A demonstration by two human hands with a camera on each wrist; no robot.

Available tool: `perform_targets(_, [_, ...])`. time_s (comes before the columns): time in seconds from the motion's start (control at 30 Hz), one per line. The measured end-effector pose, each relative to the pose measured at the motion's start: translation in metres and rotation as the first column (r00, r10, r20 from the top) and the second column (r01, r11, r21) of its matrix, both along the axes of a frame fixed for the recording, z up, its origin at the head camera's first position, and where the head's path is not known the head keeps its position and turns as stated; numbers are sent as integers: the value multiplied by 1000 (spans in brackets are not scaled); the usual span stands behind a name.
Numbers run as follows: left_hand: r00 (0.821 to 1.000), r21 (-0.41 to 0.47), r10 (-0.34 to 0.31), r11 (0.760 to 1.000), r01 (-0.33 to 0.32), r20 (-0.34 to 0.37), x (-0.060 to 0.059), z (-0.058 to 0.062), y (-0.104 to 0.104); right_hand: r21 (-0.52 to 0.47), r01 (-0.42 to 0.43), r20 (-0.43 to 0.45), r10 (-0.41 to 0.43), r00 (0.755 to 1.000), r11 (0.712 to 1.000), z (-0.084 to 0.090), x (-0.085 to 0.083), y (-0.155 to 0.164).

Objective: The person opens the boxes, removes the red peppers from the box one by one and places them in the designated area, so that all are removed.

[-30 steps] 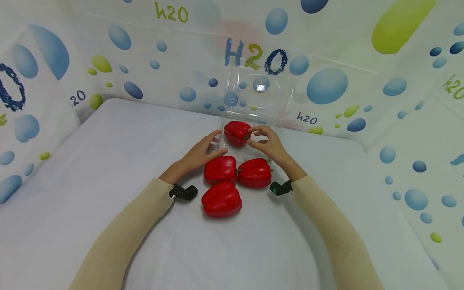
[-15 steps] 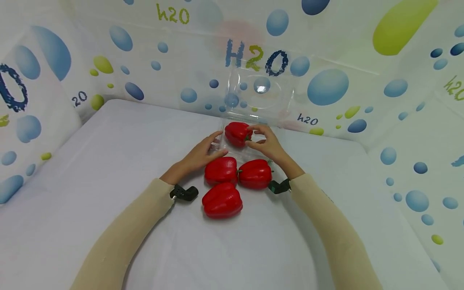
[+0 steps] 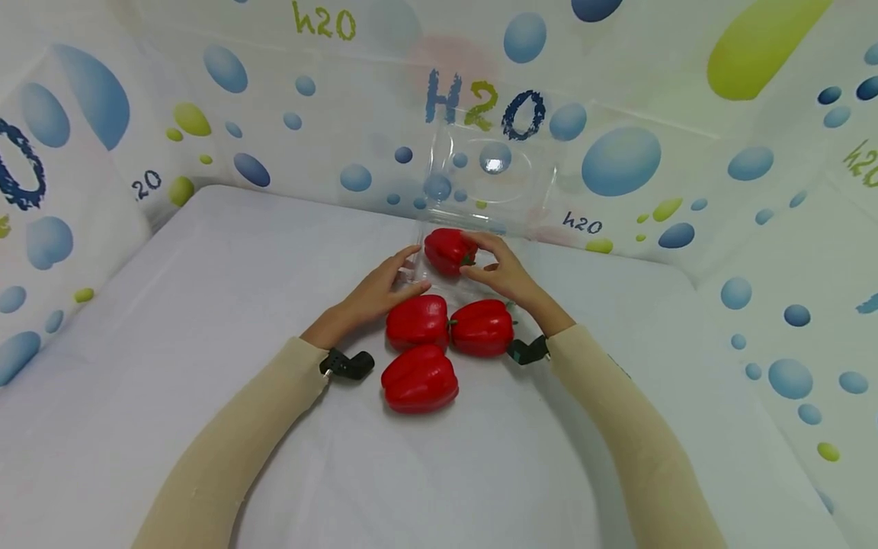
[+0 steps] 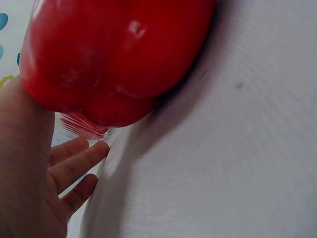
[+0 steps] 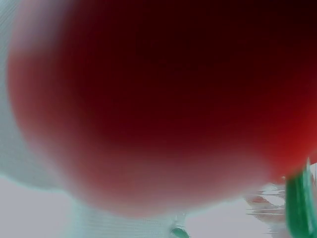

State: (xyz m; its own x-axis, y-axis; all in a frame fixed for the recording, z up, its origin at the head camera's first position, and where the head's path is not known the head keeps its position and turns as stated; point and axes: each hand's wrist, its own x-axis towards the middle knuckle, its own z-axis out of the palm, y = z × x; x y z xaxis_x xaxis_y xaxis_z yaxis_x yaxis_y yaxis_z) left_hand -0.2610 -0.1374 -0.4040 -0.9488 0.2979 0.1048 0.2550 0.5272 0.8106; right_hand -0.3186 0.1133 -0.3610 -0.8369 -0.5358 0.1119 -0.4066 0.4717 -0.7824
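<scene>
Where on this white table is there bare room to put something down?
The table is bare along its left side, beside the left sleeve, and in front between both sleeves. It is crowded at the middle back, where both hands, four peppers and the clear box cluster.

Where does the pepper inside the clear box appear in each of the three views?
Head: the boxed pepper lies top centre, between both hands.
Left wrist: I cannot tell; the big red pepper is probably one outside the box.
Right wrist: I cannot tell; a red blur fills the frame.
Shared landmark: the clear box, its ribbed edge by the left hand's fingers.
</scene>
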Motion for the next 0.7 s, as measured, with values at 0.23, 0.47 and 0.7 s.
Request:
perform_targets(0.23, [1000,10,2,1000,-2,-5,-2,-2,0,73,-11,1,11,1000,997,-1,-1,0])
perform_targets(0.47, [1000,8,5,1000,-5,-4,-2,-3,2,65,18,5,-18,1000,998,-2,1,-1])
perform_targets(0.7, [1000,16,2,1000,-2,-5,-1,-1,2,38,109,14,-110,994,993,-2,5,-2])
